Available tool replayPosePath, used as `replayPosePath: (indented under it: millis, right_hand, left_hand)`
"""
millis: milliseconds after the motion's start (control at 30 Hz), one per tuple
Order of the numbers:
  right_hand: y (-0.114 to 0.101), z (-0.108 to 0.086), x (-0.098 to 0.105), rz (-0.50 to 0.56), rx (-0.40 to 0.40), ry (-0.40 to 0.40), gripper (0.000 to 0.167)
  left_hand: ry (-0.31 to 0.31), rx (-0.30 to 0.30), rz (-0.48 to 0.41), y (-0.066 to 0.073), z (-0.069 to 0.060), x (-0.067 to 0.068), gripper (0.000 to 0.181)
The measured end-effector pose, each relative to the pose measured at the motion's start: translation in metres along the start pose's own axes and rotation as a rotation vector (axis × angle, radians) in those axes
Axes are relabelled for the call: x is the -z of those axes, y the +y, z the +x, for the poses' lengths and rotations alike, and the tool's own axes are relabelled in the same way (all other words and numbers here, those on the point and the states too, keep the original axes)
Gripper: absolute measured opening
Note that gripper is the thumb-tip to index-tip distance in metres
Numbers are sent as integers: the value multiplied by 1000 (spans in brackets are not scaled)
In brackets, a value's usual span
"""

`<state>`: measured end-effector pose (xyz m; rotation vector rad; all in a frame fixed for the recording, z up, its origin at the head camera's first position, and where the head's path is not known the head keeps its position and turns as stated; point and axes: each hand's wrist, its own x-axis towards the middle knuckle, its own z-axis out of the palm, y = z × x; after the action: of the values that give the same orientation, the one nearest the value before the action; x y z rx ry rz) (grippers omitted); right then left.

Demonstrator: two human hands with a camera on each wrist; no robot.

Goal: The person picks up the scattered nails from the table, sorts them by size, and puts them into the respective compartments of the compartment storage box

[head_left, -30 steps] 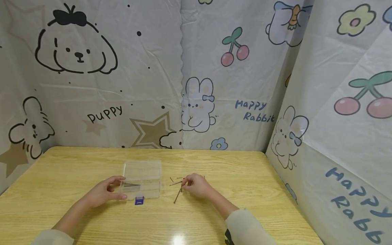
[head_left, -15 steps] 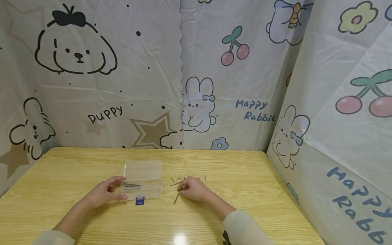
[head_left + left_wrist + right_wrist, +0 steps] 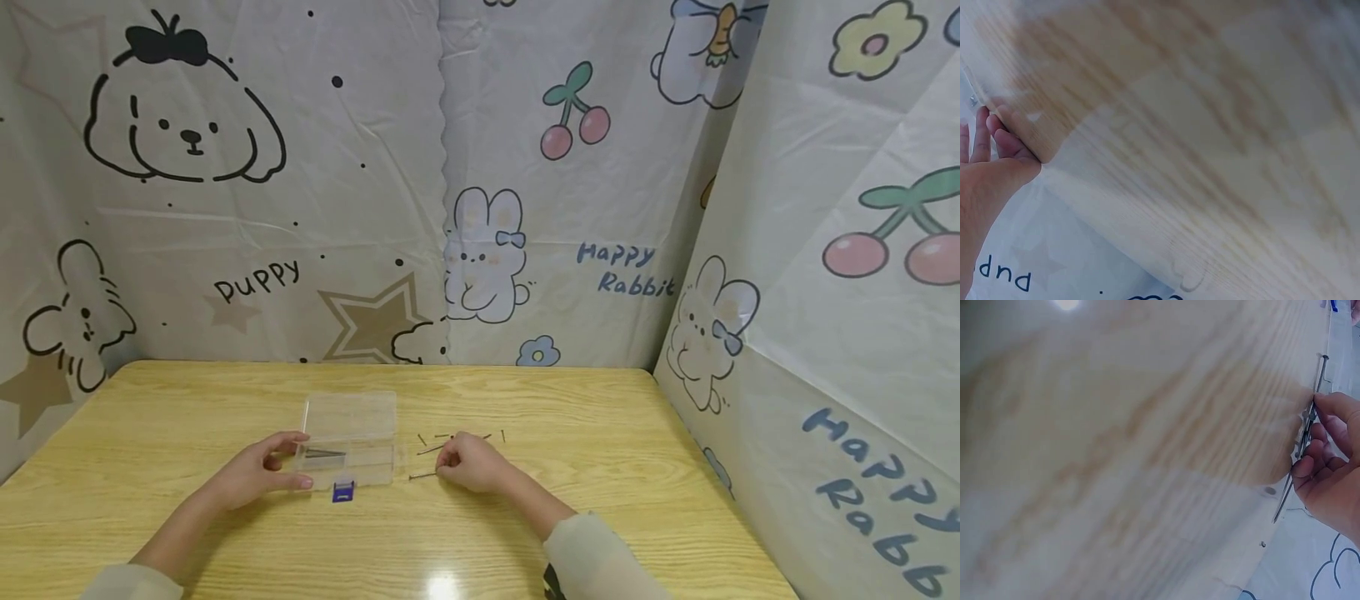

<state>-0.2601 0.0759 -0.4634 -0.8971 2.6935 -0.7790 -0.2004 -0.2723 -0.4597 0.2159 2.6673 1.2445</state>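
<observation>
A clear plastic box (image 3: 367, 477) lies on the table with its lid (image 3: 350, 416) folded back and a blue latch (image 3: 342, 492) at the front. Long thin nails (image 3: 326, 454) lie in its left rear compartment. My left hand (image 3: 251, 473) grips the box's left end, thumb at the front and fingers at the back. To the right of the box, my right hand (image 3: 472, 463) pinches a long nail (image 3: 422, 476) between thumb and fingers. Its flat head points left, as the nail (image 3: 1321, 372) in the right wrist view also shows. The fingers partly hide other nails.
Several loose nails lie around the right hand: one long nail (image 3: 429, 450) beside the fingers, short nails (image 3: 422, 439) behind, and another short nail (image 3: 503, 436) farther right. A patterned cloth (image 3: 360, 208) hangs behind the wooden table (image 3: 300, 550).
My right hand has shifted slightly left and taken hold of the long nail. That nail has turned from slanting toward me to pointing left. The left hand and box stay put.
</observation>
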Motion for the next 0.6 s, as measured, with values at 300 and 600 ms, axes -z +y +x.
replayPosePath:
  millis: [300, 600]
  right_hand:
    - [-3, -2, 3, 54, -27, 31, 10]
    - [-5, -5, 12, 107, -67, 53, 12]
  left_hand:
    - [7, -4, 14, -1, 0, 1, 75]
    - [-10, -3, 16, 1, -1, 0, 75]
